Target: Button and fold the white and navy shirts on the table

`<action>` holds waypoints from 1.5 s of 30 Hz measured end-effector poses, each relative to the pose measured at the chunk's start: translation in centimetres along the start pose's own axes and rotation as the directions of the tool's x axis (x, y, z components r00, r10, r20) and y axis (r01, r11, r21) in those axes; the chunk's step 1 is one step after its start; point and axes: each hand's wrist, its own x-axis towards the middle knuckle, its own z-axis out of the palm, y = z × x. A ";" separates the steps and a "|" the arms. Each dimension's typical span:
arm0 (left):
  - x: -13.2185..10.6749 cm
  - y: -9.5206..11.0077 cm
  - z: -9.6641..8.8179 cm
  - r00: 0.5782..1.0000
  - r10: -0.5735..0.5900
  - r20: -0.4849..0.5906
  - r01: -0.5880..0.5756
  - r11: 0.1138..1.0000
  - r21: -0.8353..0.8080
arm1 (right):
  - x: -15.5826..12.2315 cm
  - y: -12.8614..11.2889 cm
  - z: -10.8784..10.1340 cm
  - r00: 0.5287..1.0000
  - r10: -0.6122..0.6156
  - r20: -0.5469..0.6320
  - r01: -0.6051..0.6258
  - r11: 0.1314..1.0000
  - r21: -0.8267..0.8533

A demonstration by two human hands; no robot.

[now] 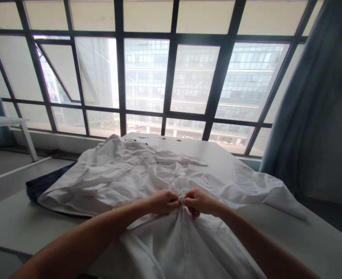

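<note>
A white shirt point(171, 244) with a button placket lies on the table, its lower part spreading toward me and its sleeve stretched out to the right. At the placket, my left hand point(165, 201) pinches the cloth between thumb and fingers. My right hand point(198, 202) is closed on the same spot from the other side, the fingertips of both hands nearly touching. Folds fan out from between them. Any button there is too small to make out. More crumpled white cloth point(101, 182) lies beyond and to the left of my hands.
A dark garment point(50, 180) shows beneath the white cloth at the left. The white table point(313, 240) reaches back toward large windows point(147, 77). Another white table point(8, 122) stands at the far left. A blue-grey curtain point(301, 108) hangs on the right.
</note>
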 end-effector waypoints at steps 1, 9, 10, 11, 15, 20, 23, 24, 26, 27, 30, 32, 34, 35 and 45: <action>0.0 0.0 0.1 1.000 0.002 -0.003 -0.002 1.000 0.006 | 0.0 0.0 0.0 1.000 -0.012 0.006 0.012 1.000 0.009; -0.3 0.5 0.3 0.994 0.094 -0.063 -0.071 0.948 0.310 | 0.6 0.4 -0.6 0.999 -0.003 0.036 0.003 1.000 0.001; -0.3 0.5 0.3 0.990 0.128 -0.063 -0.101 0.940 0.327 | 0.6 0.4 -0.7 0.999 -0.006 0.043 0.006 1.000 -0.002; -0.4 0.5 0.3 0.986 0.155 -0.064 -0.125 0.935 0.333 | 0.6 0.4 -0.8 0.999 -0.013 0.052 0.013 1.000 -0.003; -0.2 0.3 0.6 0.987 0.130 -0.096 -0.095 0.947 0.306 | 0.1 0.0 -1.2 0.994 -0.079 0.079 0.077 0.997 0.028; 0.4 -0.2 1.3 0.989 0.067 -0.132 -0.036 0.974 0.223 | 0.0 0.2 -1.1 0.988 -0.152 -0.026 0.153 0.987 0.043; 0.5 -0.3 1.5 0.989 0.044 -0.138 -0.017 0.981 0.192 | 0.4 0.5 -0.7 0.985 -0.162 -0.058 0.163 0.986 0.026; 0.5 -0.3 1.5 0.988 0.043 -0.148 -0.013 0.981 0.194 | 0.5 0.6 -0.6 0.985 -0.162 -0.058 0.163 0.986 0.018; 0.3 -0.3 1.5 0.983 0.047 -0.178 -0.009 0.978 0.209 | 0.7 0.6 -0.6 0.987 -0.156 -0.040 0.157 0.988 -0.001; 0.2 -0.3 1.5 0.979 0.055 -0.197 -0.011 0.975 0.220 | 0.7 0.5 -0.7 0.988 -0.151 -0.023 0.151 0.989 -0.010; -0.1 -0.3 1.7 0.964 0.114 -0.240 -0.055 0.970 0.238 | 0.6 0.3 -1.0 0.990 -0.138 0.026 0.138 0.990 -0.023; -0.1 -0.3 1.9 0.953 0.154 -0.259 -0.093 0.968 0.234 | 0.6 0.3 -1.1 0.989 -0.141 0.045 0.142 0.990 -0.019; 0.0 -0.4 2.0 0.947 0.160 -0.279 -0.099 0.970 0.221 | 0.6 0.4 -1.2 0.989 -0.145 0.034 0.146 0.989 -0.021; 0.0 -0.4 2.1 0.945 0.153 -0.288 -0.091 0.972 0.215 | 0.6 0.5 -1.2 0.990 -0.142 0.023 0.142 0.990 -0.023; 0.0 0.3 1.7 0.949 0.043 -0.312 -0.002 0.991 0.131 | -0.4 0.0 -1.0 0.996 -0.074 0.051 0.074 0.997 -0.002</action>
